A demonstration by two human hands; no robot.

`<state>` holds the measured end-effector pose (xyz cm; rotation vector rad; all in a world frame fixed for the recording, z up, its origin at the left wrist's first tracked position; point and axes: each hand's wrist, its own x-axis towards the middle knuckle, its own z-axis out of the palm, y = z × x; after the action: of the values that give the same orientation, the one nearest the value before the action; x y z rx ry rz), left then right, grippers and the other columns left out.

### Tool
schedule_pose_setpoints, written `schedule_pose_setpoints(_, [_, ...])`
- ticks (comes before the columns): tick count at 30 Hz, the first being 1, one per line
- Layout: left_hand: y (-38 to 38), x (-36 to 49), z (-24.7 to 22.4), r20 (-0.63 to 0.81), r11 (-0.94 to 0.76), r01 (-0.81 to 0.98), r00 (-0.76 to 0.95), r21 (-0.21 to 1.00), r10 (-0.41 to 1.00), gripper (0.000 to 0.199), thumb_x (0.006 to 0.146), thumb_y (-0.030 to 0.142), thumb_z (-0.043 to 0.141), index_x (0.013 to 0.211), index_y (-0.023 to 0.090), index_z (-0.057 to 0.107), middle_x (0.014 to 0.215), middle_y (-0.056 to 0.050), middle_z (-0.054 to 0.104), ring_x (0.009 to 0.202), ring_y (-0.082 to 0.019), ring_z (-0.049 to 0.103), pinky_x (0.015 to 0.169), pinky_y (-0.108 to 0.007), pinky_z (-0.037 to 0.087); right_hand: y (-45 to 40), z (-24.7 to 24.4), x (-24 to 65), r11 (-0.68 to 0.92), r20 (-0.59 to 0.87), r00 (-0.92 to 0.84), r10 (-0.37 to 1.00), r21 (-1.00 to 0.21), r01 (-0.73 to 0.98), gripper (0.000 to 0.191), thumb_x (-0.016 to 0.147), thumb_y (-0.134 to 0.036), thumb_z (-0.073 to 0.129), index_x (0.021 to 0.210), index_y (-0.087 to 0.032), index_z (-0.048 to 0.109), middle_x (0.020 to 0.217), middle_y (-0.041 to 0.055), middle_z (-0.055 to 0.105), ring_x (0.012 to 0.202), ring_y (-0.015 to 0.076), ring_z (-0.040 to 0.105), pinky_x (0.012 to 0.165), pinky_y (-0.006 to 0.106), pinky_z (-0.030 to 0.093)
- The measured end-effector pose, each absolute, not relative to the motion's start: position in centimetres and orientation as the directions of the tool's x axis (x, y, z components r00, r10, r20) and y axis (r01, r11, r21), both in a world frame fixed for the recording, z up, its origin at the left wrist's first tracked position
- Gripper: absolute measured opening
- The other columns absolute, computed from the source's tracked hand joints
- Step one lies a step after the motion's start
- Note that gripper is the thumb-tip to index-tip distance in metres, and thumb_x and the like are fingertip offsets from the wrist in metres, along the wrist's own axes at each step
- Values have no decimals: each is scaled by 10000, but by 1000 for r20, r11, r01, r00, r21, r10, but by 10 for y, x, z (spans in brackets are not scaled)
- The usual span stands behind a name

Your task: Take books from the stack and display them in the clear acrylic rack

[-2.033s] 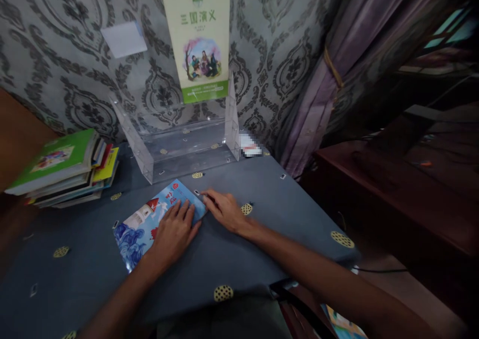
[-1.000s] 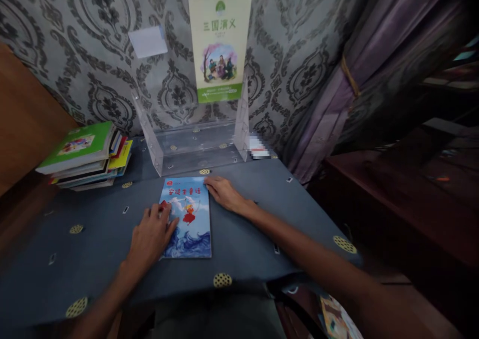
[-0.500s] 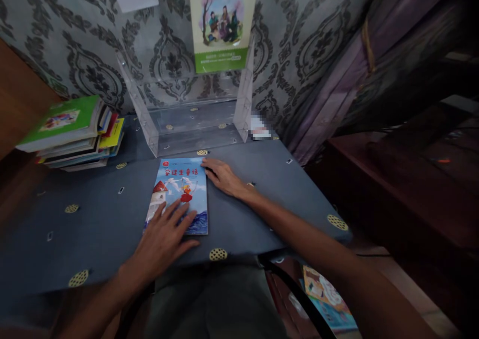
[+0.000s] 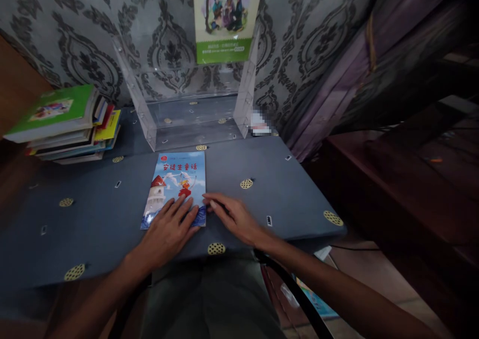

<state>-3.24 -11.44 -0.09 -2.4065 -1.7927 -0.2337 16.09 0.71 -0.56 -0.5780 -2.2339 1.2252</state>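
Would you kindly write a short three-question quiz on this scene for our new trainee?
1. Which of the person's hands lies on the front cover of the blue book?
2. True or false: a green book tops the stack of books.
3. Where is the clear stand relative to the blue book?
A) On top of it
B) Beyond it, nearer the patterned wall
C) Underneath it

Key: 1. The left hand; 2. True; 3. B

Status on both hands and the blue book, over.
Left hand flat on blue book. Right hand at its right edge. Clear stand beyond, not between hands and book.
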Motion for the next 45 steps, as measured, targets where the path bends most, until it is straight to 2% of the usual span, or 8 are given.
schedule_pose_setpoints(7, [-114,-30,-1,205,-263,965,255,16,945,390,1031,304,380,1361,185,551,1426,-130,564,1375,-298,469,1125,-541,410,-11,-2,171,350,169,-780,603,-934,68,335,1039,-335,392,1241,-194,619,1021,75,740,873,156,704,818,314,558])
schedule_pose_setpoints(13, [-115,-29,-2,231,-276,961,269,0,935,411,1036,330,358,1353,159,556,1419,-154,564,1357,-315,486,1102,-548,423,-11,-1,172,324,169,-790,589,-945,39,342,1037,-342,388,1239,-189,618,981,66,736,816,148,694,783,307,556])
schedule_pose_setpoints(17, [-116,-33,1,239,-287,956,266,56,934,439,1013,429,414,1356,191,550,1395,-132,591,1340,-302,504,1091,-528,430,-12,1,172,474,193,-816,545,-874,110,309,1018,-308,424,1176,-202,668,940,58,742,802,160,672,764,298,526])
schedule_pose_setpoints(22, [-103,-59,3,280,-196,972,153,131,948,374,1007,408,422,1287,226,588,1408,-113,575,1319,-263,516,1080,-488,442,-3,6,155,748,298,-829,474,-632,201,237,991,-251,480,1020,-184,706,877,74,737,833,198,640,829,354,495])
schedule_pose_setpoints(27, [-85,-98,-11,259,164,979,-189,118,947,494,983,433,424,1384,150,486,1436,-205,513,1381,-369,433,1053,-558,426,24,11,120,860,261,-886,383,-451,239,291,967,-289,552,1206,-149,639,1295,139,641,1258,278,516,1059,461,404])
schedule_pose_setpoints(33, [-74,-111,-19,279,169,966,-220,195,935,489,970,427,411,1381,166,458,1368,-176,573,1332,-328,494,1061,-518,425,71,2,82,770,116,-818,563,-434,468,516,985,-358,516,1428,-100,461,1550,206,394,1481,297,289,1185,534,246])
schedule_pose_setpoints(40, [-68,-114,-1,214,185,831,-340,525,916,520,920,474,442,1324,156,517,1163,-143,679,1106,-296,631,974,-491,492,79,-10,69,715,118,-740,662,-393,577,586,999,-381,451,1469,-34,398,1592,242,276,1499,344,229,1198,538,211])
schedule_pose_setpoints(45, [-60,-118,13,24,190,370,-505,909,863,518,777,481,652,1174,154,588,1169,-139,693,1031,-277,679,879,-394,556,75,-12,70,708,103,-737,668,-396,585,628,994,-412,452,1487,-32,375,1599,241,251,1507,341,204,1204,526,208])
